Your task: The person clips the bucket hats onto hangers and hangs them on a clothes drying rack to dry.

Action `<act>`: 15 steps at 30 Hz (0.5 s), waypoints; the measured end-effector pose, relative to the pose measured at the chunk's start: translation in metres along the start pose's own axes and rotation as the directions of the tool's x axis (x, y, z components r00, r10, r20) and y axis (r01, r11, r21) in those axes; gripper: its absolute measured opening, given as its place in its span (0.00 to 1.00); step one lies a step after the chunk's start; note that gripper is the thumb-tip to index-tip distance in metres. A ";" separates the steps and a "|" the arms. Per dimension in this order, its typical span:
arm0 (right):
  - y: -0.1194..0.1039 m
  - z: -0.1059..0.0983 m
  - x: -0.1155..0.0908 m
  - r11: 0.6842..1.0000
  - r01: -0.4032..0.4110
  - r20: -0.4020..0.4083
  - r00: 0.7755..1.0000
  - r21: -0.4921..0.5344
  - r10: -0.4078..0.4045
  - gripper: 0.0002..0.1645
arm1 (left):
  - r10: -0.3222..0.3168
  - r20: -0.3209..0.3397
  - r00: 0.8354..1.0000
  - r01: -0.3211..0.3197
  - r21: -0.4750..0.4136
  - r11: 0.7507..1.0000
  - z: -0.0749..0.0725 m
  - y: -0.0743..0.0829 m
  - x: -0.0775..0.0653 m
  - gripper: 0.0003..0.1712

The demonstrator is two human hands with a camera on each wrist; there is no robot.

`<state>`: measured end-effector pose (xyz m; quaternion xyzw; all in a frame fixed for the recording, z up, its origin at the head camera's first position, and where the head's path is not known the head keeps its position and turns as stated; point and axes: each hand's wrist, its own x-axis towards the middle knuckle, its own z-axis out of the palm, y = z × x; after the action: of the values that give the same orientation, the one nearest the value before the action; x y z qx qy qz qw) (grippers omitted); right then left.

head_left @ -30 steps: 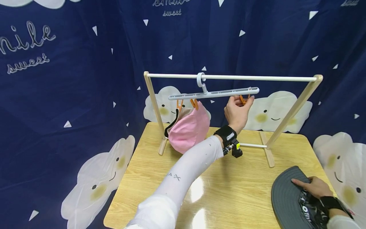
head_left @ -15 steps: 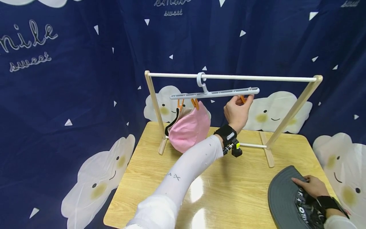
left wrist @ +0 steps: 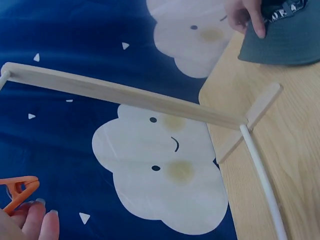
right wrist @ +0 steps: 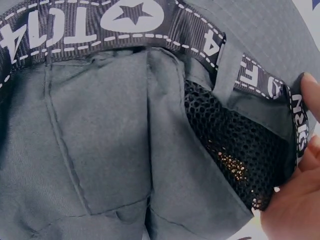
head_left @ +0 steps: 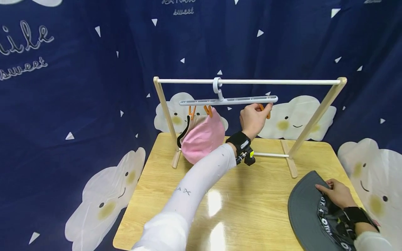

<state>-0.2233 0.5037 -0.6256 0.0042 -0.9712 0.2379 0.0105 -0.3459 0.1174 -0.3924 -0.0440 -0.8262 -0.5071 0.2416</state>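
Observation:
My left hand (head_left: 252, 120) is raised to the right end of a pale grey hanger (head_left: 245, 101), pinching an orange clothespin (left wrist: 21, 179) under its bar. On the left half of that hanger, two more orange clothespins (head_left: 208, 111) hold a pink hat (head_left: 204, 139) with a beige inside and black edging. At the lower right, my right hand (head_left: 339, 195) grips a dark grey wide-brimmed hat (head_left: 303, 207) by the brim, thumb on top. The right wrist view looks at its lettered black band (right wrist: 132, 15) and a black mesh panel (right wrist: 230, 135).
A rack with a white rail (head_left: 282, 82) and slanted wooden legs (head_left: 320, 113) stands at the back of the wooden table (head_left: 251, 209). Behind it hangs a dark blue curtain (head_left: 125, 45) with cloud faces.
The grey hat and my right hand have shifted slightly left and away from my body. The hanger sits a little more level. My left hand stays at the clothespin. The head view has shifted slightly.

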 end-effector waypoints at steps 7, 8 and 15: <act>-0.024 0.003 -0.008 0.999 0.026 -0.050 0.998 0.031 -0.024 0.27 | 0.057 0.062 0.996 -0.056 -0.006 0.998 -0.006 -0.008 0.001 0.23; -0.028 0.002 -0.009 0.999 0.028 -0.054 0.998 0.030 -0.026 0.26 | 0.058 0.066 0.996 -0.058 -0.005 0.998 -0.006 -0.009 0.001 0.23; -0.053 0.000 -0.012 0.997 0.063 -0.056 0.997 0.046 -0.060 0.23 | 0.077 0.079 0.994 -0.079 0.023 0.997 -0.005 -0.013 0.003 0.22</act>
<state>-0.2101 0.4571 -0.6012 0.0277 -0.9640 0.2606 0.0443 -0.3514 0.1065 -0.3999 -0.0931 -0.8393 -0.4841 0.2293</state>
